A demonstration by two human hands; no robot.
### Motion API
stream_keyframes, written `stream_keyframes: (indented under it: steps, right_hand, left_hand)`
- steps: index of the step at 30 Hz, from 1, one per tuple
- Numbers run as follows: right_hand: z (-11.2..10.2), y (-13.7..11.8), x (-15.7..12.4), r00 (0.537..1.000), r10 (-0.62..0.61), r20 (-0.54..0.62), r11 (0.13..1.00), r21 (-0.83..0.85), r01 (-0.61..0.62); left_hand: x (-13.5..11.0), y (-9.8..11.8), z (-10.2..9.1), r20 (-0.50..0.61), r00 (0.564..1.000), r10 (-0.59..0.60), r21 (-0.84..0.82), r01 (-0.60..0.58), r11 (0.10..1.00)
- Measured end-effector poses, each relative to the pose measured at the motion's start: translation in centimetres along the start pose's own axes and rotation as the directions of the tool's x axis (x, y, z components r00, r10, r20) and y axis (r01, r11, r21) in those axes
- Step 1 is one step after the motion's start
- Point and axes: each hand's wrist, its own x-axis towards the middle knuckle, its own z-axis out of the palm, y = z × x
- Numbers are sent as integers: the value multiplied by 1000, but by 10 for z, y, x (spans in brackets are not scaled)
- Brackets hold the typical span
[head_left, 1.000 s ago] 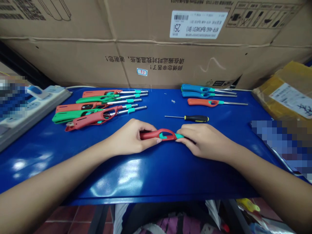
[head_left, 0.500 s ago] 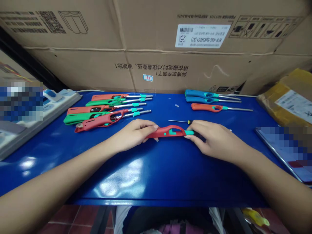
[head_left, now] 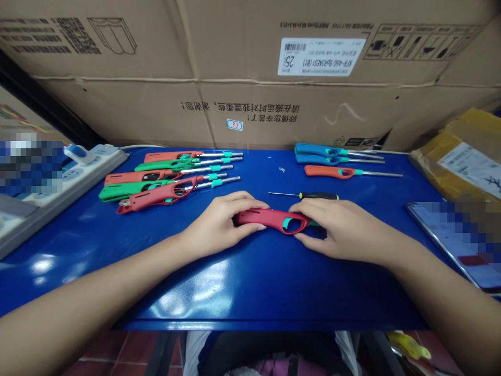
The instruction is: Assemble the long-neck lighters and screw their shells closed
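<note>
Both hands hold one red stick lighter [head_left: 270, 218] with a teal trigger, flat over the middle of the blue table [head_left: 250, 282]. My left hand [head_left: 221, 222] is closed round its handle end. My right hand [head_left: 338, 227] is closed round the trigger end, hiding the metal nozzle. Just behind the hands lies a small screwdriver [head_left: 309, 196] with a black and yellow handle.
Several red and green lighters [head_left: 168, 175] lie grouped at the back left. Two blue lighters and a red one [head_left: 336, 161] lie at the back right. Cardboard boxes [head_left: 250, 73] wall off the rear. A white power strip [head_left: 58, 183] sits left, a yellow parcel [head_left: 462, 156] right.
The red lighter has been turned over between my hands: its trigger loop now faces down toward me. Both hands have shifted slightly along it and kept their grip.
</note>
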Motion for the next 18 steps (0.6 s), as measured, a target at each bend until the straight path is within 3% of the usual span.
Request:
stream_keyframes:
  steps: [3, 7, 12, 18]
  right_hand:
    - [8, -7, 3, 999, 26, -40, 989, 147, -19]
    - [15, -14, 8, 988, 146, -41, 937, 327, -125]
    - [13, -18, 12, 959, 274, 70, 830, 487, -273]
    - [13, -21, 12, 961, 252, 110, 790, 551, -270]
  left_hand:
    - [-1, 1, 3, -31, 999, -8, -40, 7, 999]
    - [-2, 5, 9, -41, 995, -96, -176, 87, 981]
    - [-2, 10, 15, 2, 948, -320, -487, 280, 827]
    - [1, 11, 13, 81, 906, -415, -544, 389, 743]
